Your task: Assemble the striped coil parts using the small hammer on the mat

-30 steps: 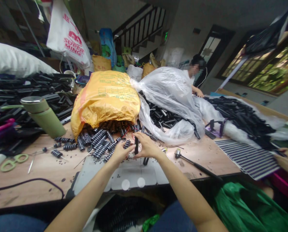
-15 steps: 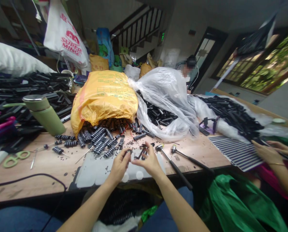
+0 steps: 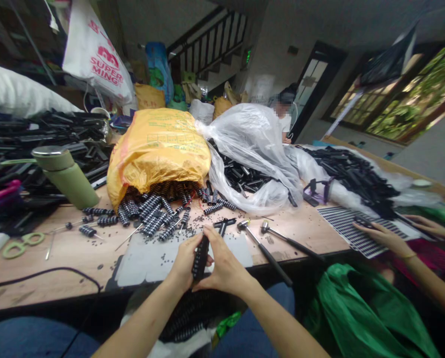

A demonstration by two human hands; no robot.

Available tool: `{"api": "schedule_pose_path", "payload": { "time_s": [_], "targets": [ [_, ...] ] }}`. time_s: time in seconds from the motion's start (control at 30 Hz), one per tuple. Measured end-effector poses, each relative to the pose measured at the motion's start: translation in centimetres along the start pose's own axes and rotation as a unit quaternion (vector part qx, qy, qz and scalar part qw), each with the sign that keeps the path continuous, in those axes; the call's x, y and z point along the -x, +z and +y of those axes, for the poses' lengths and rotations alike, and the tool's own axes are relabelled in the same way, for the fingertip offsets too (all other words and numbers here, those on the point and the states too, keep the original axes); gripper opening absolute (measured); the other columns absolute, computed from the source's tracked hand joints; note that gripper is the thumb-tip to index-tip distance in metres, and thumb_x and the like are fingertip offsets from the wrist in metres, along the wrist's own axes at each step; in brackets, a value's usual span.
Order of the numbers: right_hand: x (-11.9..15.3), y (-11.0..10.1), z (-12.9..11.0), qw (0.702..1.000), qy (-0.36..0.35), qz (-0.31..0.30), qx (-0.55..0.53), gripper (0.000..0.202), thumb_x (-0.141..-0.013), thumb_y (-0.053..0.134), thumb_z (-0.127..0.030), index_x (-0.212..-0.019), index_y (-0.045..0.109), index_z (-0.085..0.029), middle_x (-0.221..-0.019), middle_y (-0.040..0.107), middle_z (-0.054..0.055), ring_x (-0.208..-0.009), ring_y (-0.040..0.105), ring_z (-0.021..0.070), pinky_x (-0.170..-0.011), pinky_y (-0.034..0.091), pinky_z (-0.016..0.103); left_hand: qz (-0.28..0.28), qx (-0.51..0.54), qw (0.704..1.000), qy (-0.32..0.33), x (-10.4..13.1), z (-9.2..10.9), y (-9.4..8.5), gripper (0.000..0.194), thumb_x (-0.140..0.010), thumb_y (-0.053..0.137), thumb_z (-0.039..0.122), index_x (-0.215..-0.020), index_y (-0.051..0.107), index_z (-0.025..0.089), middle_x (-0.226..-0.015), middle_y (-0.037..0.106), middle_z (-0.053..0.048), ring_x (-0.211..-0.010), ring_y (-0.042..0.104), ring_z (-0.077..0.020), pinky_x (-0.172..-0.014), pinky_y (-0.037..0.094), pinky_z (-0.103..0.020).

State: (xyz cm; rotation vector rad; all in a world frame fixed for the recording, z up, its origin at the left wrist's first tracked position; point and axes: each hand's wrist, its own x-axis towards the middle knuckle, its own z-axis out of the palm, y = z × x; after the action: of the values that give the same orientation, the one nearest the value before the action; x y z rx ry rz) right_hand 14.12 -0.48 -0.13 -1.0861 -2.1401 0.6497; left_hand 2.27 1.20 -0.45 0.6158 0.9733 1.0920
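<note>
Left hand [image 3: 185, 261] and right hand [image 3: 227, 271] are meeting near the front edge of the surface [image 3: 304, 226], and between them they are holding a slim black piece [image 3: 200, 256] which is showing rows of small pale marks. This black piece is standing at a tilt, its upper end pointing away from the person, probably because in this way the marked side is facing upward and both ends are being reached by the fingers. Under and beyond the hands a pale plate [image 3: 140, 266] is lying flat, perhaps for giving a smooth place to work. Two black parts [image 3: 228, 222] are resting just beyond the fingertips, one across the other; whether they are joined, one cannot tell. To the right, two hammers [image 3: 265, 251] are lying with their handles slanting toward the person, seemingly for being within easy reach. Many striped rollers [image 3: 153, 214] are spilling from the mouth of a yellow sack [image 3: 162, 149], which is lying on its side, so it seems, to keep the supply near. As for the hands, the left is closing around the black piece, with its fingers partly hidden behind it. The right is opening wider, its thumb reaching the lower end and its fingers touching the upper end.
</note>
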Motion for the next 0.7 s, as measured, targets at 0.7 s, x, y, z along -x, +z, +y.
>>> {"api": "schedule_pose_path", "payload": {
  "time_s": [0.7],
  "targets": [
    [4.0,2.3,5.9,0.964,0.198,0.098,0.149,0.083,-0.065,0.065,-0.028,-0.133,0.021,-0.013,-0.132,0.031,0.019,-0.124,0.029,0.0308,-0.098,0.033,0.046,-0.134,-0.615,0.671,0.391,-3.3,-6.4,-3.6,0.043,-0.080,0.037,0.005,-0.121,0.047,0.013,-0.102,0.058,-0.014,-0.094,0.053,-0.0194,-0.082,0.045,-0.036]
  ]
}}
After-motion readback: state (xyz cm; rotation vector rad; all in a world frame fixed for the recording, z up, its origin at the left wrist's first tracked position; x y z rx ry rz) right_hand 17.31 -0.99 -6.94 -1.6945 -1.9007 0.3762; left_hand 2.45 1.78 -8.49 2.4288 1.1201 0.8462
